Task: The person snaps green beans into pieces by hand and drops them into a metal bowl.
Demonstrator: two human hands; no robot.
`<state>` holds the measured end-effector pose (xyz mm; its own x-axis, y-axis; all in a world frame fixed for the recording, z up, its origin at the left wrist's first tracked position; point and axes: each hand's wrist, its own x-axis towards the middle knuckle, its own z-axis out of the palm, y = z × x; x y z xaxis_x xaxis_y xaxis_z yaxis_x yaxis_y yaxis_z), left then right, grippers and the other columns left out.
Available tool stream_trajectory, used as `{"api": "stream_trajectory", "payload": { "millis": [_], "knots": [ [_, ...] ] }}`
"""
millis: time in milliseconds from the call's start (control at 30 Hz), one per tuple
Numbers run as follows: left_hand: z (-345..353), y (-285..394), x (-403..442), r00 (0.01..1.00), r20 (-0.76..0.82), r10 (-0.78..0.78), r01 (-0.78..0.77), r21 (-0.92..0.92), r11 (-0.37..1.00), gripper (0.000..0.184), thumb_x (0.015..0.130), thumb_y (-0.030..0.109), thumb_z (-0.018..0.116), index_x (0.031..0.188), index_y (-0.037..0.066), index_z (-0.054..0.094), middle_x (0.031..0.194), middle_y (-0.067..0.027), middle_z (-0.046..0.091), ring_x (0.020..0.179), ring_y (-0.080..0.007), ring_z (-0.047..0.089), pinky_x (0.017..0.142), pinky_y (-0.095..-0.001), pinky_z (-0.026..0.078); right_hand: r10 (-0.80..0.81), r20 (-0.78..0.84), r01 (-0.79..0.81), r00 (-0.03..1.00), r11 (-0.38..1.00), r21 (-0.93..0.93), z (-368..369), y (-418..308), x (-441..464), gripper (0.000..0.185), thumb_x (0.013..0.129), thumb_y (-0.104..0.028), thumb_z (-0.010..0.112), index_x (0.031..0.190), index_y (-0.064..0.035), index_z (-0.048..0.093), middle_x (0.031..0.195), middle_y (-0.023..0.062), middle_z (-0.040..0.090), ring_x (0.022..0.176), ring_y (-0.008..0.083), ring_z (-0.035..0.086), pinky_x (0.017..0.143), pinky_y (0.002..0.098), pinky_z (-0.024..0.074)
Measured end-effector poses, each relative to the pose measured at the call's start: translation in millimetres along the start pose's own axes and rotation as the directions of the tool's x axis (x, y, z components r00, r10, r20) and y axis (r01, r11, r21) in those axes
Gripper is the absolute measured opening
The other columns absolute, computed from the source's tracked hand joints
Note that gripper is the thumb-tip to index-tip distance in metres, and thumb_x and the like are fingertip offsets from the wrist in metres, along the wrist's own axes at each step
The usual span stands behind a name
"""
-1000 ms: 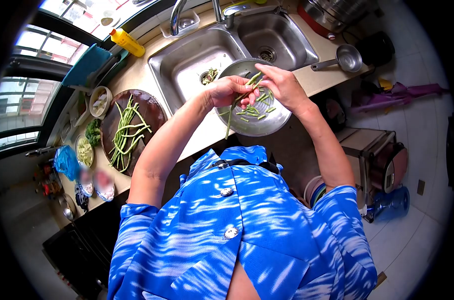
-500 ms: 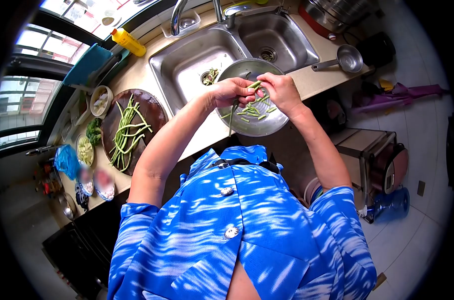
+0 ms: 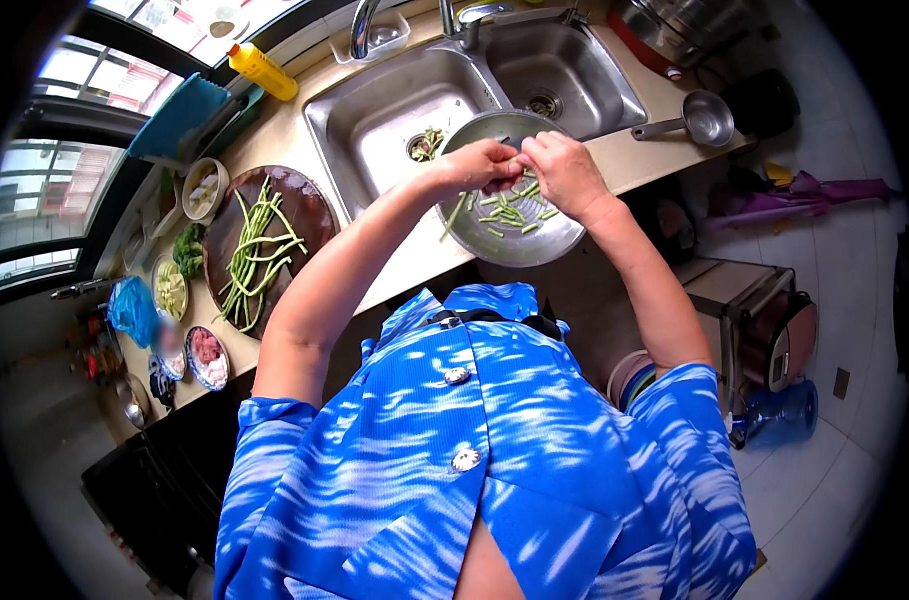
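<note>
One bean clamped in grip of left hand, right hand; tail now slanted.

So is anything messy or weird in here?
Two things. Green scraps lie in the left sink basin, like a little mess. And the metal bowl juts out past the edge of the counter, so it looks a bit tippy.
</note>
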<state>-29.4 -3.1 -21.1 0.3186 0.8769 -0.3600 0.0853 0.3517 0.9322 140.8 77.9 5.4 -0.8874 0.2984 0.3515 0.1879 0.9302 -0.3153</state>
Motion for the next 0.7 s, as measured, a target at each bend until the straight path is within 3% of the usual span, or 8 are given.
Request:
{"api": "stream_trajectory", "payload": {
  "millis": [267, 333, 433, 467, 533, 567, 633, 700],
  "knots": [
    [-8.4, 35.5, -2.0, 0.989, -0.128, 0.077, -0.044, 0.244, 0.969, 0.018, 0.094, 0.017, 0.051, 0.093, 0.002, 0.061, 0.066, 0.0060, 0.048, 0.059, -0.0040, 0.041, 0.053, -0.0221, 0.035, 0.144, -0.031, -0.136, 0.989, 0.975, 0.175, -4.8, 4.2, 14.7, 0.018, 0.088, -0.018, 0.051, 0.079, -0.0032, 0.052, 0.069, 0.0135, 0.055, 0.067, 0.0324, 0.057, 0.062, 0.0413, 0.0455],
    [-3.6, 33.2, 2.1, 0.903, -0.253, 0.346, -0.261, 0.317, 0.912, 0.013, 0.090, 0.012, 0.056, 0.088, 0.000, 0.059, 0.066, -0.0002, 0.055, 0.059, -0.0112, 0.050, 0.056, -0.0266, 0.041, 0.225, -0.044, -0.207, 0.973, 0.944, 0.257, -2.6, 4.5, 15.7, 0.021, 0.090, -0.021, 0.051, 0.079, -0.0037, 0.053, 0.068, 0.0126, 0.056, 0.063, 0.0296, 0.058, 0.060, 0.0408, 0.0463],
    [1.8, 40.4, -3.9, 0.683, -0.254, 0.685, -0.390, 0.666, 0.636, 0.009, 0.084, 0.007, 0.059, 0.084, -0.002, 0.057, 0.071, -0.0099, 0.060, 0.062, -0.0238, 0.058, 0.060, -0.0313, 0.045, 0.460, 0.064, -0.391, 0.885, 0.665, 0.636, -4.0, 0.1, 19.2, 0.026, 0.094, -0.026, 0.049, 0.077, -0.0057, 0.053, 0.058, 0.0062, 0.048, 0.051, 0.0176, 0.049, 0.052, 0.0342, 0.0430],
    [2.8, 42.6, -5.6, 0.634, -0.249, 0.732, -0.411, 0.694, 0.591, 0.005, 0.081, 0.004, 0.059, 0.083, 0.000, 0.056, 0.074, -0.0159, 0.059, 0.067, -0.0324, 0.058, 0.060, -0.0351, 0.045, 0.540, 0.247, -0.440, 0.804, 0.262, 0.859, -3.4, -5.1, 20.7, 0.027, 0.094, -0.027, 0.048, 0.077, -0.0069, 0.053, 0.055, 0.0024, 0.043, 0.049, 0.0126, 0.042, 0.050, 0.0302, 0.0405],
    [-0.4, 40.6, -4.3, 0.554, -0.193, 0.810, -0.383, 0.805, 0.454, 0.005, 0.081, 0.004, 0.059, 0.083, 0.000, 0.056, 0.073, -0.0153, 0.058, 0.066, -0.0323, 0.058, 0.059, -0.0354, 0.045, 0.478, 0.566, -0.338, 0.671, -0.482, 0.808, -2.5, -9.0, 22.0, 0.028, 0.096, -0.028, 0.047, 0.076, -0.0087, 0.050, 0.052, -0.0057, 0.034, 0.045, 0.0053, 0.028, 0.049, 0.0227, 0.0354],
    [-1.7, 39.2, -4.4, 0.474, -0.122, 0.872, -0.333, 0.892, 0.306, 0.005, 0.082, 0.004, 0.059, 0.084, 0.001, 0.056, 0.071, -0.0147, 0.057, 0.065, -0.0323, 0.057, 0.058, -0.0356, 0.045, 0.479, 0.567, -0.338, 0.670, -0.482, 0.808, 1.7, -4.3, 19.4, 0.028, 0.096, -0.028, 0.047, 0.076, -0.0087, 0.050, 0.052, -0.0057, 0.034, 0.045, 0.0053, 0.028, 0.049, 0.0227, 0.0354],
    [-2.1, 40.1, -7.7, 0.446, -0.109, 0.888, -0.338, 0.899, 0.279, 0.005, 0.082, 0.004, 0.058, 0.083, 0.001, 0.055, 0.070, -0.0139, 0.056, 0.064, -0.0308, 0.056, 0.058, -0.0350, 0.045, 0.236, 0.624, -0.156, 0.745, -0.848, 0.507, 5.0, -0.2, 19.1, 0.028, 0.096, -0.027, 0.046, 0.076, -0.0078, 0.049, 0.054, -0.0050, 0.033, 0.045, 0.0056, 0.027, 0.050, 0.0227, 0.0354],
    [0.9, 38.0, -9.0, 0.417, -0.096, 0.904, -0.341, 0.905, 0.254, 0.005, 0.082, 0.003, 0.058, 0.083, 0.001, 0.054, 0.069, -0.0130, 0.055, 0.064, -0.0293, 0.056, 0.057, -0.0344, 0.044, 0.346, 0.634, -0.109, 0.691, -0.817, 0.565, 7.4, 2.7, 14.1, 0.027, 0.096, -0.025, 0.046, 0.075, -0.0073, 0.049, 0.054, -0.0054, 0.033, 0.045, 0.0057, 0.025, 0.050, 0.0219, 0.0347]
  ]
}}
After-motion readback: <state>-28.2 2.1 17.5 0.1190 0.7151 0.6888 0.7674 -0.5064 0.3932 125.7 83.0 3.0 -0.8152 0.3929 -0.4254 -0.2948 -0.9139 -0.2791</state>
